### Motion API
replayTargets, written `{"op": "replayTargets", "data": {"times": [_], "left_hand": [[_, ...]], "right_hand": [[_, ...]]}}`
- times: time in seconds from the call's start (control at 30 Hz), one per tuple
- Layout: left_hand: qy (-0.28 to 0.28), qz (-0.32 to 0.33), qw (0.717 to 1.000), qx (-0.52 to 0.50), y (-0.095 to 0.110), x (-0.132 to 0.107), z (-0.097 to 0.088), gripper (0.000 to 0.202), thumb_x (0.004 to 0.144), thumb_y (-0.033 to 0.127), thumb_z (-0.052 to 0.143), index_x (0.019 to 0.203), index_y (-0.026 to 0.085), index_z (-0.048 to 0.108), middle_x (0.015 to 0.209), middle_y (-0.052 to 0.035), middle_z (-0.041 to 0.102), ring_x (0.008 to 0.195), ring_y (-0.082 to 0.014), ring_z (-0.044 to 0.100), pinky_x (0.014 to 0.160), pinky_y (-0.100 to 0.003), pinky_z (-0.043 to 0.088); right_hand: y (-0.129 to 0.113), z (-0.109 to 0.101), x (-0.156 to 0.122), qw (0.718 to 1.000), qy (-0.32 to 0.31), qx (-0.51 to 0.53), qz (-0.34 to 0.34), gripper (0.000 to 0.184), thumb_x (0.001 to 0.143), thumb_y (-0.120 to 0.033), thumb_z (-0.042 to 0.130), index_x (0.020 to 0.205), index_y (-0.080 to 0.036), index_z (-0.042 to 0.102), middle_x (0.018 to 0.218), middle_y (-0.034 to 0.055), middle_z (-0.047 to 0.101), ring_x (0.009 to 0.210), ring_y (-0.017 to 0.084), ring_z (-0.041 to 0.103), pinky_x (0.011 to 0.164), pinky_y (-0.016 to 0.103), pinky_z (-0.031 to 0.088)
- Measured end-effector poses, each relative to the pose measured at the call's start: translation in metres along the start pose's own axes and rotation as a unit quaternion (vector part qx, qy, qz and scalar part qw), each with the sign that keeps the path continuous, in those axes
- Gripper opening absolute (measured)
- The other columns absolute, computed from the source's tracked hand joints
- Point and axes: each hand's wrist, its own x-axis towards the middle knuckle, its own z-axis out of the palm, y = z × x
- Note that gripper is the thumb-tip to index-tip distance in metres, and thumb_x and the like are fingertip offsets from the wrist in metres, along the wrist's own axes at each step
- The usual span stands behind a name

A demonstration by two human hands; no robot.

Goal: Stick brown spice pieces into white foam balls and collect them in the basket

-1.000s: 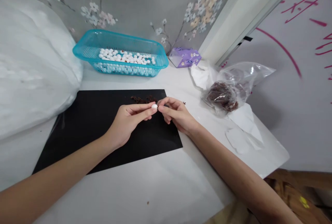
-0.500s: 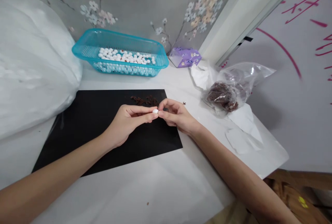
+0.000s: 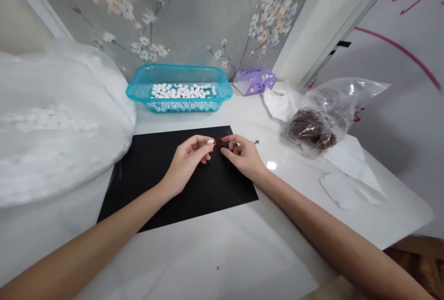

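Observation:
My left hand [image 3: 190,157] pinches a small white ball [image 3: 210,141] between thumb and forefinger above the black mat [image 3: 152,198]. Facing it from the right, my right hand [image 3: 243,155] has its thumb and forefinger apart, with no held object visible. Small dark brown pieces [image 3: 218,142] lie on the mat between the two hands, partly hidden by the fingers. At the back, a blue plastic basket [image 3: 180,69] contains many similar white balls [image 3: 187,90], a few showing brown spots.
A large translucent bag [image 3: 62,152] of white balls bulges at left. To the right are a purple tissue pack [image 3: 255,81], a clear bag of brown material [image 3: 307,126] and crumpled white paper [image 3: 350,163]. One brown piece [image 3: 256,141] lies beside the mat.
My right hand has come away from the white ball and its fingers have parted near the brown pieces. My left hand still pinches the ball. The camera view has shifted.

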Motion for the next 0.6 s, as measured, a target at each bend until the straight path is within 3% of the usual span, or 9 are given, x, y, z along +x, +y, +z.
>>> {"op": "replayTargets", "data": {"times": [0.1, 0.23, 0.37, 0.43, 0.5, 0.6], "left_hand": [[0.060, 0.103, 0.989, 0.083, 0.022, 0.024, -0.016, 0.024, 0.068, 0.031, 0.068, 0.088, 0.018, 0.066, 0.074, -0.0001, 0.062, 0.059, -0.0084, 0.052, 0.056, -0.020, 0.042], [0.161, 0.217, 0.948, 0.169, 0.060, 0.085, -0.043, 0.025, 0.065, 0.027, 0.067, 0.088, 0.017, 0.066, 0.067, 0.0013, 0.058, 0.054, -0.0081, 0.050, 0.050, -0.019, 0.039], [0.180, 0.176, 0.935, 0.250, 0.084, 0.135, -0.060, 0.035, 0.062, 0.022, 0.066, 0.096, 0.014, 0.062, 0.075, -0.0014, 0.061, 0.061, -0.0102, 0.054, 0.055, -0.020, 0.041], [0.199, 0.166, 0.926, 0.274, 0.095, 0.137, -0.065, 0.042, 0.062, 0.022, 0.065, 0.103, 0.014, 0.060, 0.086, -0.0046, 0.063, 0.064, -0.0110, 0.055, 0.057, -0.021, 0.042], [0.195, 0.186, 0.917, 0.295, 0.109, 0.117, -0.073, 0.040, 0.064, 0.028, 0.064, 0.102, 0.015, 0.060, 0.092, -0.0064, 0.064, 0.067, -0.0125, 0.057, 0.060, -0.022, 0.044], [0.080, 0.186, 0.883, 0.424, 0.136, 0.060, -0.096, 0.025, 0.066, 0.037, 0.067, 0.085, 0.020, 0.067, 0.090, -0.0055, 0.068, 0.083, -0.0191, 0.061, 0.071, -0.024, 0.046]], "right_hand": [[0.000, 0.006, -0.002, 0.992, 0.006, -0.110, -0.064, 0.014, 0.076, -0.018, 0.055, 0.088, -0.016, 0.062, 0.066, -0.0030, 0.044, 0.050, 0.007, 0.038, 0.051, 0.023, 0.034], [-0.003, 0.008, -0.006, 0.984, -0.009, -0.155, -0.092, 0.012, 0.080, -0.014, 0.049, 0.076, -0.017, 0.059, 0.070, -0.0004, 0.046, 0.057, 0.009, 0.042, 0.056, 0.024, 0.036], [-0.002, 0.007, -0.008, 0.990, 0.010, -0.106, -0.093, 0.010, 0.079, -0.015, 0.049, 0.076, -0.017, 0.058, 0.072, 0.0001, 0.050, 0.057, 0.010, 0.042, 0.055, 0.024, 0.036], [-0.003, 0.007, -0.007, 0.993, 0.028, -0.075, -0.086, 0.008, 0.079, -0.017, 0.051, 0.076, -0.017, 0.058, 0.073, 0.0005, 0.052, 0.056, 0.009, 0.041, 0.054, 0.024, 0.036], [-0.005, 0.006, -0.006, 0.996, 0.036, -0.049, -0.071, 0.008, 0.078, -0.020, 0.051, 0.076, -0.017, 0.058, 0.070, 0.0005, 0.054, 0.054, 0.010, 0.040, 0.052, 0.024, 0.035], [-0.008, 0.005, -0.006, 0.997, 0.017, -0.044, -0.064, 0.009, 0.077, -0.022, 0.051, 0.074, -0.018, 0.059, 0.062, -0.0006, 0.053, 0.051, 0.010, 0.040, 0.050, 0.024, 0.034]]}}
